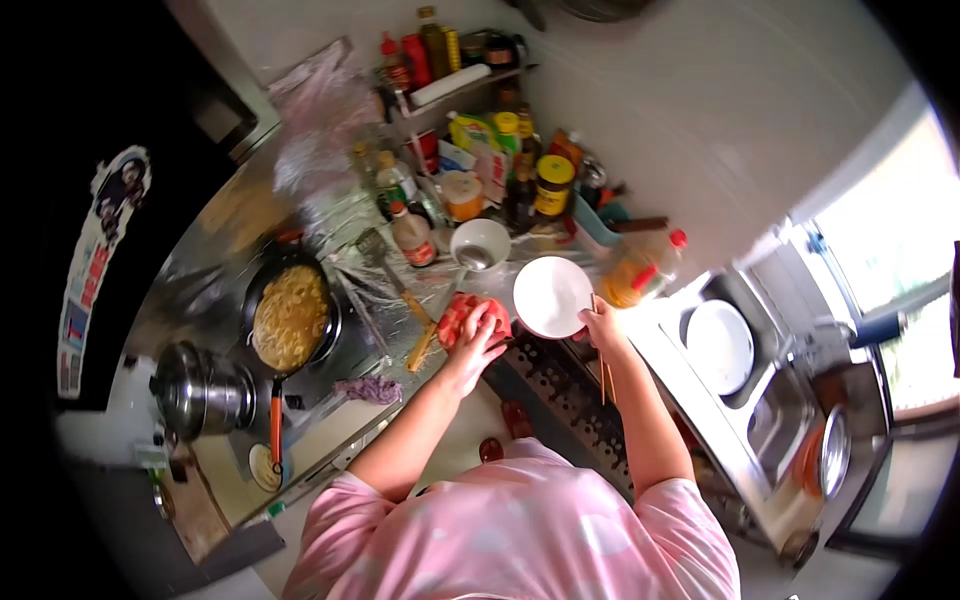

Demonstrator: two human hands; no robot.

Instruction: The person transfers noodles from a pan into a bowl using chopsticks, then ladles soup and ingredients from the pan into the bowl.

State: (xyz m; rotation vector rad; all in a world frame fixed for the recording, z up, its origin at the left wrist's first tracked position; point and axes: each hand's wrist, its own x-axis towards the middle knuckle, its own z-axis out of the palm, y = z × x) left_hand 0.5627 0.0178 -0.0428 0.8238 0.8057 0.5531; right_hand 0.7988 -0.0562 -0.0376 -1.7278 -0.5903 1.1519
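Note:
My left hand [474,352] is on a red bowl or cloth-like item [462,316] near the counter's corner; its exact shape is hard to make out. In my right hand [603,328] are a white bowl [552,297], gripped at its right rim, and thin chopsticks [603,380] pointing down. Behind the hands stands a smaller white bowl [480,245] with a spoon or ladle in it. A spatula with a wooden handle [420,348] lies just left of my left hand.
At left, a black pan [335,325] holds yellowish food, beside a steel pot [205,388]. Bottles and jars [553,186] crowd the back corner. A plate [719,346] sits in the sink [762,410] at right; an oil bottle [630,278] stands before it.

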